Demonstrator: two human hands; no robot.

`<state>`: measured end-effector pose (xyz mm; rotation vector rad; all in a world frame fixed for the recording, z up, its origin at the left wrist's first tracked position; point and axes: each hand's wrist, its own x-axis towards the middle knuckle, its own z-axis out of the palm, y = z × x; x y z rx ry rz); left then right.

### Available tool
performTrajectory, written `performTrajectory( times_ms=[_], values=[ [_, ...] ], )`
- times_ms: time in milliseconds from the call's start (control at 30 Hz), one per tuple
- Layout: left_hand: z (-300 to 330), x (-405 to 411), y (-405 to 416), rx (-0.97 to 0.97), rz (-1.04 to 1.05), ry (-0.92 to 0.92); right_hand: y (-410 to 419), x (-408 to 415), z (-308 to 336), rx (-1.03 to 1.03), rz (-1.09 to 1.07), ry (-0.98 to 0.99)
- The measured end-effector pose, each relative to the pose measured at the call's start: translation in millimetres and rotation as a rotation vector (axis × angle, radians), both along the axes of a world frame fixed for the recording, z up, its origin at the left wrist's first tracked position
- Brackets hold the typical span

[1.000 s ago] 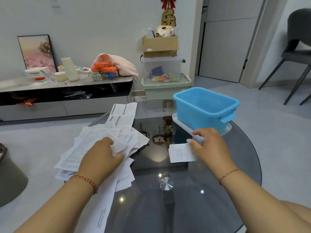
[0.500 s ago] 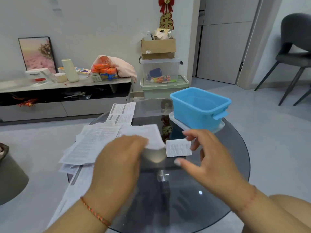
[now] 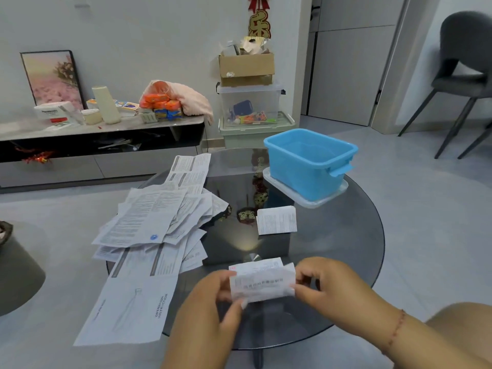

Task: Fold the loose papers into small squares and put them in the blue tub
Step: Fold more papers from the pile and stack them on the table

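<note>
**Folding a fresh sheet over the near bench**

We see the blue tub [image 3: 310,163] far right on the bench [image 3: 346,249], apparently empty. Loose papers [image 3: 151,225] lie left, one folded square [image 3: 277,220] between. Left hand [image 3: 210,302] and right hand [image 3: 327,286] pinch a sheet [image 3: 262,282]; align edges, then crease. Its print is blurred.

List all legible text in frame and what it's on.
"OPERATION INSTRUCTION": large sheet at the near end of the paper pile.
Paper pinched by left hand and right hand: printed line, too blurred to read.
Folded paper: print too small.
White box on the console: label blurred.
Gold wall ornament: one character, unclear.
</note>
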<state>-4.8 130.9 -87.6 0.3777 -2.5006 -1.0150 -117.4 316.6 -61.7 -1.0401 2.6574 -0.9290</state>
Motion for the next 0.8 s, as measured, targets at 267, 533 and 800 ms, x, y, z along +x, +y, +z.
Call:
performTrajectory(
  times_ms=[267, 533, 800],
  values=[
    [5, -10, 5, 0.024, 0.144, -0.030, -17, -1, -8, -0.062, -0.169, -0.116],
    [-1, -12, 4, -0.088, 0.030, 0.012, -23, 0, -7, 0.084, -0.167, -0.036],
    [-23, -17, -8, -0.594, -0.123, 0.253, -24, -1, -2, 0.101, -0.066, 0.138]
  ],
)
